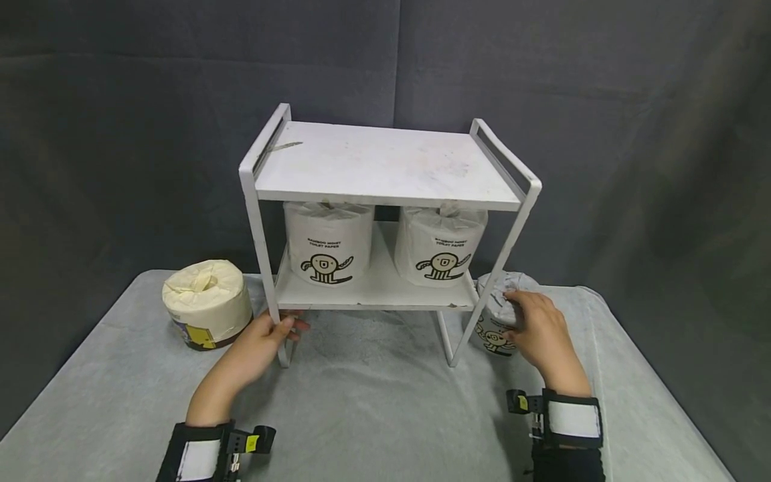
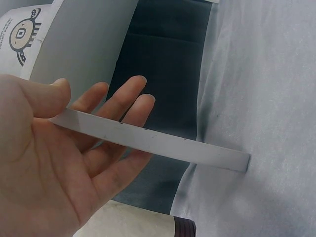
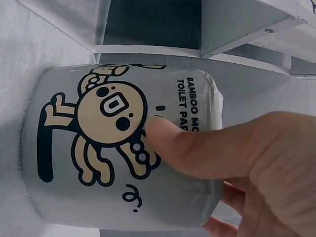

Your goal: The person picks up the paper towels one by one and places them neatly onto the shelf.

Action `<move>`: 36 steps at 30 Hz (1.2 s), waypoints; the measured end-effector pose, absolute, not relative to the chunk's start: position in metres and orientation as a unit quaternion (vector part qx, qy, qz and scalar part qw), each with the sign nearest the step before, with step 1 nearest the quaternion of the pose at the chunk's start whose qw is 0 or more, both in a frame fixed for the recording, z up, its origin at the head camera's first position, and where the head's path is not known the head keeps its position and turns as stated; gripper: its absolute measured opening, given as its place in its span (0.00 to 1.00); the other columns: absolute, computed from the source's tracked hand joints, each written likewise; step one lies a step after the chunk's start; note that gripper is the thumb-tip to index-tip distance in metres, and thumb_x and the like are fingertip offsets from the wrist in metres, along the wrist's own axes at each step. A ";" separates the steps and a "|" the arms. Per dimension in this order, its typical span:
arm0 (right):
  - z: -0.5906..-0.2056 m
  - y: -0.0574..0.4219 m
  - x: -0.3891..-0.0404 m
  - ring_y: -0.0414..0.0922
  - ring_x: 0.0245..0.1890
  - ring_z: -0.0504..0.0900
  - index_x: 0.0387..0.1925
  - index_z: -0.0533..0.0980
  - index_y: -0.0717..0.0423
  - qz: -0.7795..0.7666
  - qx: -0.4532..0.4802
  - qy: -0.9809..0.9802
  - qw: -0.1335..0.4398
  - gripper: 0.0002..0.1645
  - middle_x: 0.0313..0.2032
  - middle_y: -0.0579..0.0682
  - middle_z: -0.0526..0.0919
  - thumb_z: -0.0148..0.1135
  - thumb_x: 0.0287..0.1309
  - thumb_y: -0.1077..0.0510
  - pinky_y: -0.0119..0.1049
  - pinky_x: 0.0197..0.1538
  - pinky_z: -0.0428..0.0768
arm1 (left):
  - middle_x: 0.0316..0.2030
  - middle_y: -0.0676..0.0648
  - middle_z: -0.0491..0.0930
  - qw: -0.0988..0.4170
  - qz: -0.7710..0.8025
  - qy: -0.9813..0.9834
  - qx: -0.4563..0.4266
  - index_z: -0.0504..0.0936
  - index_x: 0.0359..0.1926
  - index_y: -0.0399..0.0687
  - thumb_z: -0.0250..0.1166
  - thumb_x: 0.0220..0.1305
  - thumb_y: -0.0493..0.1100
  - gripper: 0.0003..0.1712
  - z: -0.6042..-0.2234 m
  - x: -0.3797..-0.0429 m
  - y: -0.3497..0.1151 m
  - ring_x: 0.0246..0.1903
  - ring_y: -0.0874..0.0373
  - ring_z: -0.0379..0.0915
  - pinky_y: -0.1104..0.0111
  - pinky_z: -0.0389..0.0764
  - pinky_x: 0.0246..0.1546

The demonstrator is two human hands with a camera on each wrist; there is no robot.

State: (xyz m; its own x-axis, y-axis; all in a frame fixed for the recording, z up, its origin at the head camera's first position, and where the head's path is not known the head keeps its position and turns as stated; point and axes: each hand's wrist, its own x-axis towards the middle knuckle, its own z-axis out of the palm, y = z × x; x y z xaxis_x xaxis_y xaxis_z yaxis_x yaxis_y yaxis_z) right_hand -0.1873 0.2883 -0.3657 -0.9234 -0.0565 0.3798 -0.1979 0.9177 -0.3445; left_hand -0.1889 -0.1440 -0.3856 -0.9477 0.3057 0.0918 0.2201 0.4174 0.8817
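A white two-tier shelf (image 1: pixel 385 167) stands on a cloth-covered table. My left hand (image 1: pixel 268 338) is at its front left leg (image 2: pixel 148 138); the thumb lies on one side, and the loosely bent fingers pass behind it. My right hand (image 1: pixel 539 331) grips a wrapped toilet paper roll (image 3: pixel 113 148) standing beside the shelf's right leg. The thumb presses on the printed front, while the other fingers are mostly hidden behind. On the lower tier sit two matching rolls, a left one (image 1: pixel 328 244) and a right one (image 1: pixel 442 246).
A cream-wrapped roll (image 1: pixel 207 301) with a yellow and dark label stands on the table left of the shelf. Grey cloth (image 1: pixel 373 415) covers the tabletop. A dark curtain (image 1: pixel 337 60) hangs behind.
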 end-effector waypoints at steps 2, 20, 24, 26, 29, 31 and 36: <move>-0.367 0.289 -0.187 0.68 0.61 0.67 0.55 0.75 0.70 0.192 0.063 -0.962 0.184 0.39 0.56 0.71 0.75 0.77 0.34 0.74 0.66 0.59 0.63 | 0.50 0.35 0.79 0.044 0.518 0.840 0.156 0.69 0.61 0.27 0.43 0.79 0.37 0.20 -0.385 -0.188 -0.144 0.48 0.45 0.76 0.47 0.73 0.53; -0.373 0.294 -0.192 0.67 0.62 0.64 0.54 0.76 0.71 0.198 0.049 -0.962 0.183 0.37 0.56 0.70 0.75 0.77 0.35 0.74 0.66 0.63 0.58 | 0.50 0.35 0.79 0.042 0.519 0.839 0.157 0.69 0.61 0.27 0.44 0.79 0.37 0.20 -0.385 -0.188 -0.144 0.47 0.45 0.76 0.48 0.73 0.52; -0.373 0.294 -0.192 0.66 0.62 0.65 0.53 0.77 0.70 0.198 0.055 -0.960 0.190 0.36 0.55 0.69 0.76 0.77 0.35 0.74 0.66 0.62 0.59 | 0.50 0.35 0.79 0.042 0.519 0.839 0.155 0.69 0.62 0.27 0.43 0.79 0.37 0.20 -0.386 -0.188 -0.144 0.47 0.45 0.76 0.48 0.73 0.52; -0.374 0.295 -0.191 0.67 0.61 0.66 0.52 0.77 0.70 0.196 0.060 -0.959 0.196 0.35 0.54 0.70 0.77 0.77 0.35 0.73 0.66 0.61 0.60 | 0.50 0.35 0.79 0.044 0.521 0.839 0.152 0.69 0.62 0.27 0.43 0.79 0.37 0.20 -0.386 -0.188 -0.144 0.48 0.45 0.76 0.48 0.73 0.53; -0.374 0.296 -0.191 0.67 0.60 0.66 0.51 0.77 0.71 0.192 0.065 -0.958 0.204 0.34 0.52 0.69 0.78 0.77 0.34 0.73 0.66 0.60 0.61 | 0.51 0.35 0.79 0.048 0.524 0.837 0.149 0.69 0.62 0.27 0.43 0.79 0.37 0.20 -0.387 -0.188 -0.144 0.48 0.45 0.75 0.48 0.73 0.53; -0.374 0.296 -0.191 0.67 0.59 0.67 0.50 0.78 0.71 0.188 0.065 -0.958 0.206 0.34 0.51 0.69 0.78 0.78 0.35 0.72 0.66 0.60 0.61 | 0.51 0.34 0.78 0.049 0.528 0.835 0.149 0.69 0.62 0.27 0.43 0.79 0.37 0.20 -0.387 -0.188 -0.144 0.48 0.44 0.75 0.47 0.72 0.53; -0.374 0.294 -0.191 0.66 0.60 0.66 0.51 0.78 0.70 0.181 0.057 -0.961 0.202 0.34 0.51 0.69 0.78 0.78 0.36 0.71 0.65 0.60 0.61 | 0.51 0.34 0.78 0.050 0.531 0.832 0.152 0.69 0.61 0.26 0.44 0.79 0.37 0.20 -0.386 -0.188 -0.143 0.48 0.44 0.75 0.46 0.72 0.53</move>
